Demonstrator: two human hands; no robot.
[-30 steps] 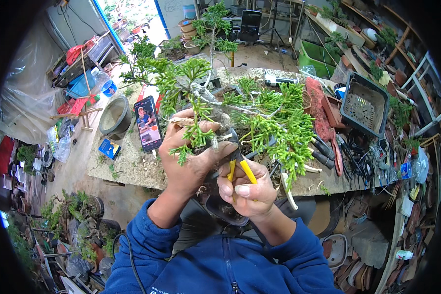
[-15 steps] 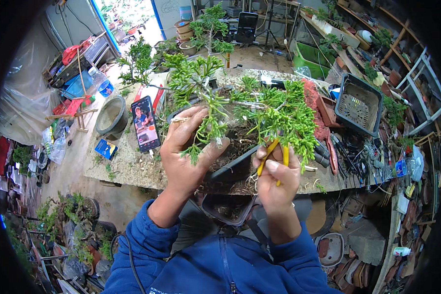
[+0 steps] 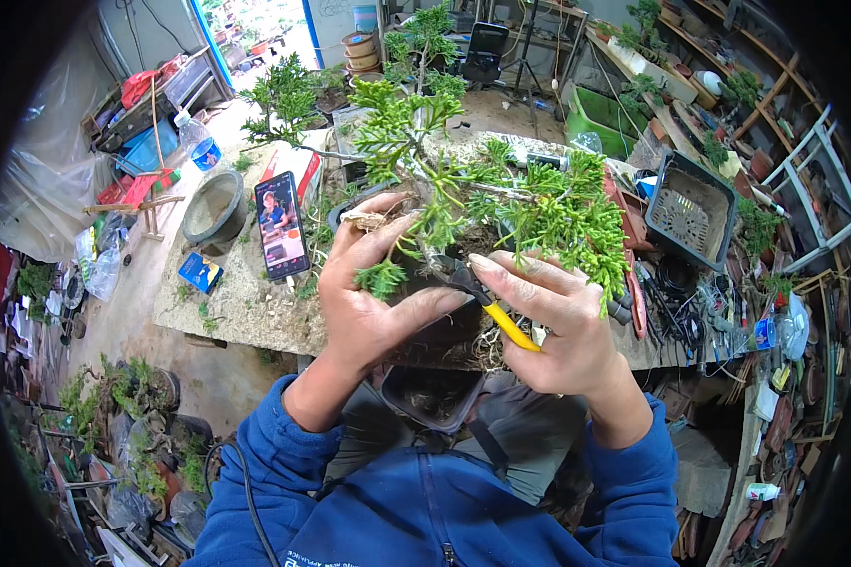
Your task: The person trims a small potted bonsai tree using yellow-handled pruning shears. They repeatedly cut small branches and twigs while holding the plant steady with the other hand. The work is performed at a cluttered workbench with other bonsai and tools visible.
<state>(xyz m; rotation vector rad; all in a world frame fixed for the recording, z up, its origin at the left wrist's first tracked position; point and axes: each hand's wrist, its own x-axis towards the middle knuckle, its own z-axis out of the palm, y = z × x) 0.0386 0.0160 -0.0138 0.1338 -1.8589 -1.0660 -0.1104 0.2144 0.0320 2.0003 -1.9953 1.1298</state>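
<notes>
Bonsai tree (image 3: 501,203) stands close in front of the person at the near edge of the table (image 3: 246,302), its green foliage spreading right and its root mass half hidden behind both hands. The left hand (image 3: 373,293) is curled loosely around the lower trunk and soil, fingers spread and thumb reaching across, steadying the plant rather than clamping it. The right hand (image 3: 558,321) is closed around yellow-handled cutters (image 3: 496,312), whose dark head points in among the twigs near the trunk base; whether the blades are open or closed cannot be made out. The main risk, as I judge it, is to the left thumb and fingertips — they lie just beside the cutter head, and a squeeze made half blind through the leaves could nip skin or take the wrong shoot. A thin branch could also snap if the left hand bends the trunk while the tool bites. The root ball seems to sit over the table's edge above a dark pot (image 3: 430,397) near the lap, so a slackened hold might let the plant tip or shed soil downward. A phone (image 3: 282,227) with a lit screen leans just to the left and a grey bowl (image 3: 213,208) lies beyond it — a swung elbow or falling tree could knock either. Loose tools (image 3: 671,302) clutter the right side.
</notes>
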